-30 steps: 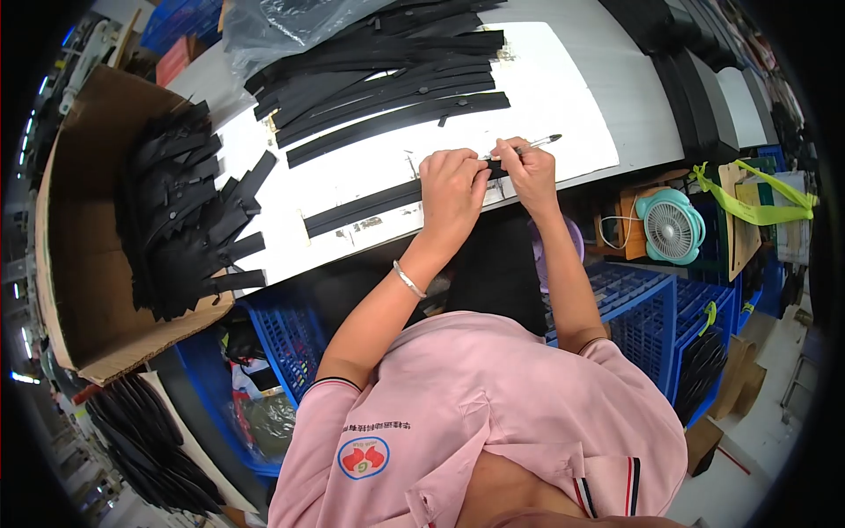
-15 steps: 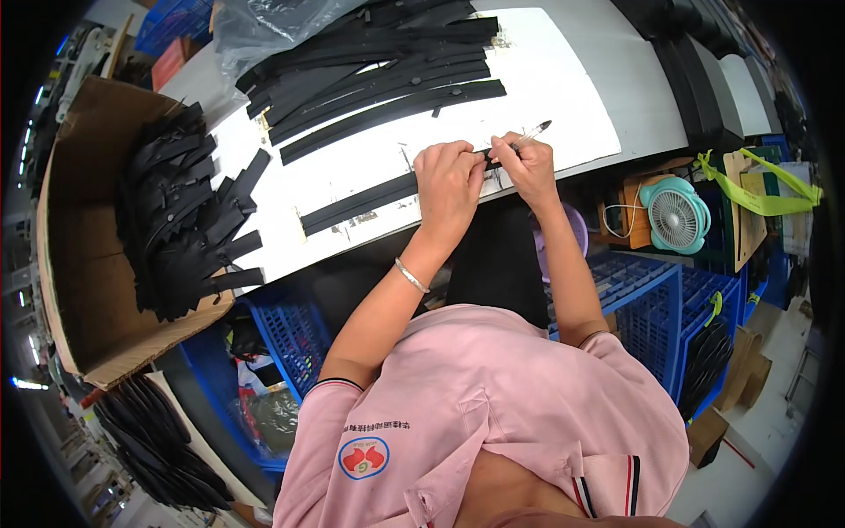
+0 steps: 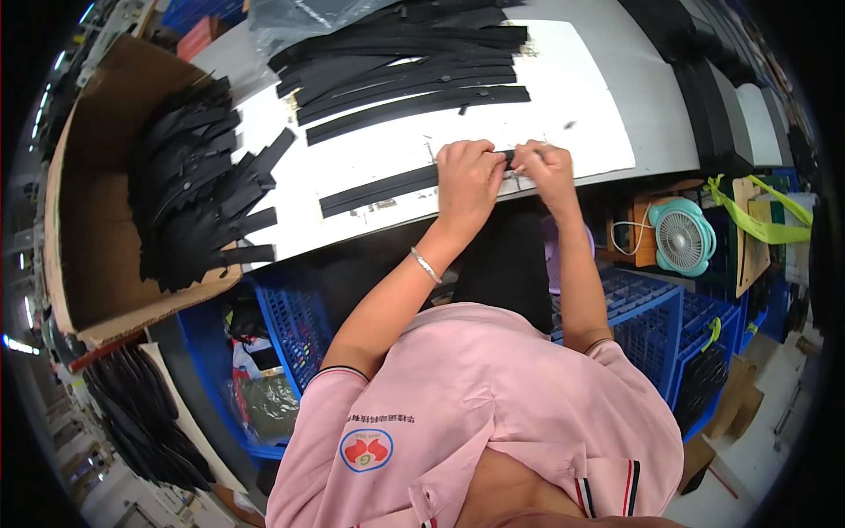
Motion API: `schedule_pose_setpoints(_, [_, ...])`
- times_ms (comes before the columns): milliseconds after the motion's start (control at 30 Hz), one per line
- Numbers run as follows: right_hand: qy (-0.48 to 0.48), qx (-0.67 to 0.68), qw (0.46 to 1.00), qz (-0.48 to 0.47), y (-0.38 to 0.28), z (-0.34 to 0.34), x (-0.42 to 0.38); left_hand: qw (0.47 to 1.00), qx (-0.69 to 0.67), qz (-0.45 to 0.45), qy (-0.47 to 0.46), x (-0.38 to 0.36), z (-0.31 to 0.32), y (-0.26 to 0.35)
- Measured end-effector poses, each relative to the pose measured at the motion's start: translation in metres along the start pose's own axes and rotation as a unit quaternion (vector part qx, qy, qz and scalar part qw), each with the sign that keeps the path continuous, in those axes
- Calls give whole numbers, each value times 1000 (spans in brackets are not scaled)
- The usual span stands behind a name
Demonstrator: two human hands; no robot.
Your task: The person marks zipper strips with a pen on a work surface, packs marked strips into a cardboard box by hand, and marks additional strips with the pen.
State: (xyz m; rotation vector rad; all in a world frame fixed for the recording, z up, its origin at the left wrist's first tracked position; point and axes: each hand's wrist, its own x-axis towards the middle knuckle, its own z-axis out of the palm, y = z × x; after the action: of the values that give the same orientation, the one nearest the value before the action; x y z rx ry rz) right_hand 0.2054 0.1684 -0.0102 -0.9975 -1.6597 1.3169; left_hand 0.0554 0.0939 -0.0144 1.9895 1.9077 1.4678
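Note:
A long black strip lies near the front edge of the white board. My left hand presses its right part, fingers bent and together on the strip. Close beside it, my right hand is closed in a pinch at the strip's right end; a pen shows only faintly at its fingers, and its outline is blurred. Behind my hands, a pile of black strips lies across the board.
At the left a cardboard box holds many black strips, some spilling onto the board. Clear plastic lies at the back. Below the table's edge are a teal fan, a purple item and blue crates.
The view has shifted, so the table scene sits further right. The pen in my right hand, plainly seen sticking up before, has tilted and is now hard to make out.

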Motion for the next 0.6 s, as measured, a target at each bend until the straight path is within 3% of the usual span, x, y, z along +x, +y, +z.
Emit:
schedule_pose_setpoints(33, [18,38,996,84,-29,2,-5,1000,-8,-12,-26,-2,-2,0])
schedule_pose_setpoints(133, [-64,122,988,-64,-43,-2,-15,997,69,-19,-20,-11,-14,12])
schedule_pose_setpoints(200, [-122,225,957,-138,-74,2,-22,995,75,-30,-64,-25,-21,15])
schedule_pose_setpoints(333, [-244,443,809,-301,-145,12,-43,986,72,-55,-137,-31,-30,12])
schedule_pose_setpoints(433, [-327,524,696,-366,-191,17,-55,982,83,-52,-159,-16,-25,-6])
schedule_pose_setpoints(600, [-375,575,619,-381,-228,23,-67,991,25,-66,-109,9,-25,-33])
